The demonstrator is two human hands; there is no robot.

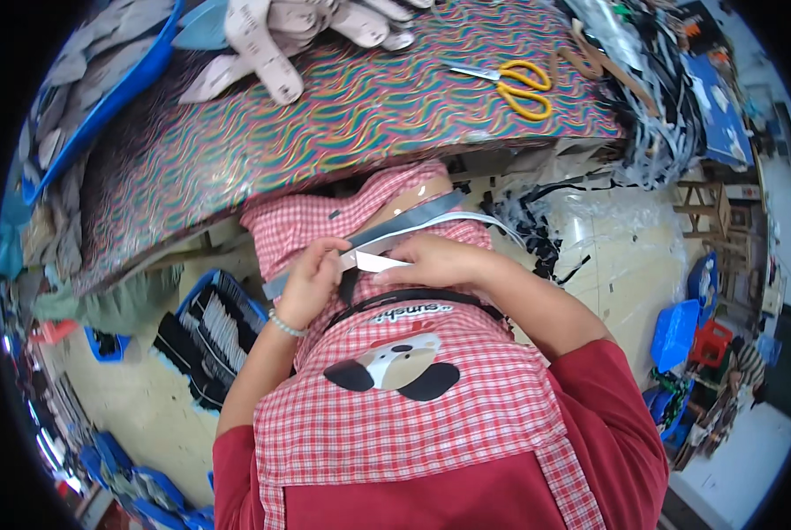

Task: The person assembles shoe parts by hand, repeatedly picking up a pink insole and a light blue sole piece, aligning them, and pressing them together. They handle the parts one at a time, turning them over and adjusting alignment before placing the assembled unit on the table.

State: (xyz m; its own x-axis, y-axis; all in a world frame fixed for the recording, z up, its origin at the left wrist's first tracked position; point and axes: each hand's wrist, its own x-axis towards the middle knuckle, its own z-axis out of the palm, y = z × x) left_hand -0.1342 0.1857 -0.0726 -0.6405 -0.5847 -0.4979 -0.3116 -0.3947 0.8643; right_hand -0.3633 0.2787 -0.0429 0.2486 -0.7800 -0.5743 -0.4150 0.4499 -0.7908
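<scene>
Wavy streaks of teal, pink, yellow and dark maroon cover the desk. The scissors have yellow handles and silvery blades. The cut pieces are pale pink with dark print. One strip is dark grey, another white, and the small piece is white. The apron is red-and-white check, bearing a beige dog face with black ears. The sleeve is deep red, the bracelet pale, the stool red, the floor cream.
</scene>
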